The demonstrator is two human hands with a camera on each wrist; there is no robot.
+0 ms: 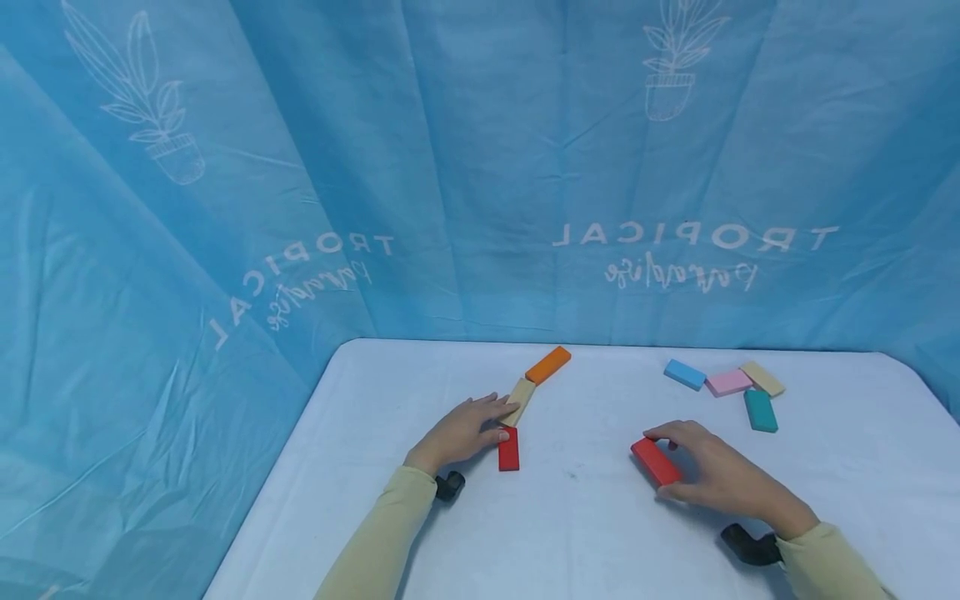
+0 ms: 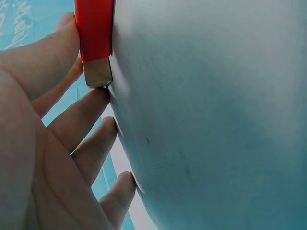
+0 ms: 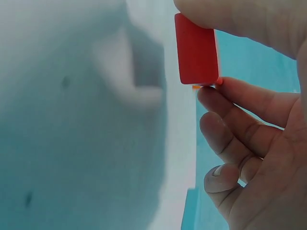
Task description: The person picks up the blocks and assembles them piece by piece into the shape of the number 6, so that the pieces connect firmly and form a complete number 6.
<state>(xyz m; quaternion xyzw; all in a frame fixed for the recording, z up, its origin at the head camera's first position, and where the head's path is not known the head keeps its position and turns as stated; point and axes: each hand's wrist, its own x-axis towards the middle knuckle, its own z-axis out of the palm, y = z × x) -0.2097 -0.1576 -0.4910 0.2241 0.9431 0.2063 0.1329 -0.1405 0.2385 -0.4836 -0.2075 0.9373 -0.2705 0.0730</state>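
In the head view an orange block (image 1: 548,365), a beige block (image 1: 522,396) and a red block (image 1: 508,451) lie end to end in a bent line. The left hand (image 1: 461,432) rests with fingers extended on the beige block and the near red block; its thumb touches the red block (image 2: 95,31) in the left wrist view. The right hand (image 1: 716,471) pinches another red block (image 1: 656,462) between thumb and fingers. In the right wrist view that red block (image 3: 197,51) is held at its ends, slightly above the table.
At the back right of the white table (image 1: 585,542) lie a blue block (image 1: 685,374), a pink block (image 1: 729,382), a second beige block (image 1: 763,378) and a green block (image 1: 761,411). A blue printed curtain (image 1: 495,167) hangs behind and at the left.
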